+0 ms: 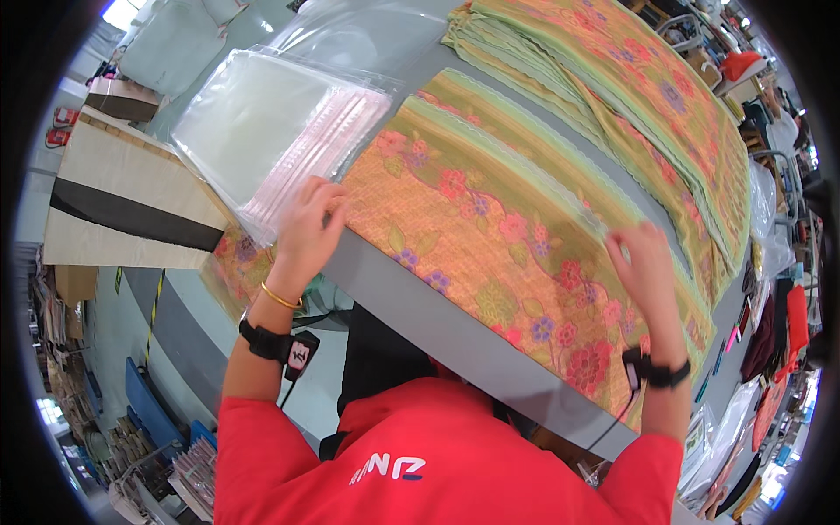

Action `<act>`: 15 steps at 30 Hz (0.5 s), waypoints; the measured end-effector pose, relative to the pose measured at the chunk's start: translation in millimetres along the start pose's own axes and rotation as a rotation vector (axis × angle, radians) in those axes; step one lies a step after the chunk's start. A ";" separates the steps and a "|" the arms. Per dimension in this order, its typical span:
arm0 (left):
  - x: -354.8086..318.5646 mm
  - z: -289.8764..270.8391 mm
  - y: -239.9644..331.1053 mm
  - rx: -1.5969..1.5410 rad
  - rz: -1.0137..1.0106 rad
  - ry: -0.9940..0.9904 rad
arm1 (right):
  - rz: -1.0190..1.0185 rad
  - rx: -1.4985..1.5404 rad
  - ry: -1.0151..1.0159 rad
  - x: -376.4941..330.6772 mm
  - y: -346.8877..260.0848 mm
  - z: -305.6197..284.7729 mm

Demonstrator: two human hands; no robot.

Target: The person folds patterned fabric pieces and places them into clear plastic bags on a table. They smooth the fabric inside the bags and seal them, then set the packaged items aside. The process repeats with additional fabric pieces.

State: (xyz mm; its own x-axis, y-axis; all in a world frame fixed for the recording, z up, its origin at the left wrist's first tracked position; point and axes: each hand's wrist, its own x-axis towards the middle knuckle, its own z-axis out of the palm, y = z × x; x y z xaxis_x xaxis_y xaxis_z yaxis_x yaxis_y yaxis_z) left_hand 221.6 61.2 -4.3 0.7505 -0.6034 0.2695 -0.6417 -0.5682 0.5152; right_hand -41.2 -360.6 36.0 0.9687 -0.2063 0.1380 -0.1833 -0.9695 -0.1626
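Observation:
A floral cloth (490,236) in orange, green and pink lies flat on the grey table. My left hand (308,223) is at the cloth's left end, beside a stack of clear plastic bags (254,122). Its fingers are bent, with the thumb apart, and nothing shows in them. Over the right part of the cloth is my right hand (647,262), slightly blurred, its thumb apart from the half-curled fingers. Whether its fingertips touch the cloth is unclear. Behind lies a larger folded pile of matching floral cloth (630,96).
The grey table's edge (420,302) runs along my front. A pale wooden board with a black band (131,214) stands at the left, near another piece of floral cloth (229,267). Pens (719,360) and dark and red fabrics (792,328) lie at the right.

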 end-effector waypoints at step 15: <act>15.8 4.3 -25.7 -0.225 -0.499 -0.093 | -0.455 0.304 -0.410 358.3 -112.5 111.4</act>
State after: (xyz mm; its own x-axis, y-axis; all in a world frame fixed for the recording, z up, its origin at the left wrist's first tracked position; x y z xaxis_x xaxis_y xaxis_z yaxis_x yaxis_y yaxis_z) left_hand 249.3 63.8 -16.8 0.9313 -0.3441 -0.1200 -0.1544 -0.6708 0.7254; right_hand 345.1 -310.8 -5.2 0.9342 0.3382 -0.1137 0.2547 -0.8552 -0.4514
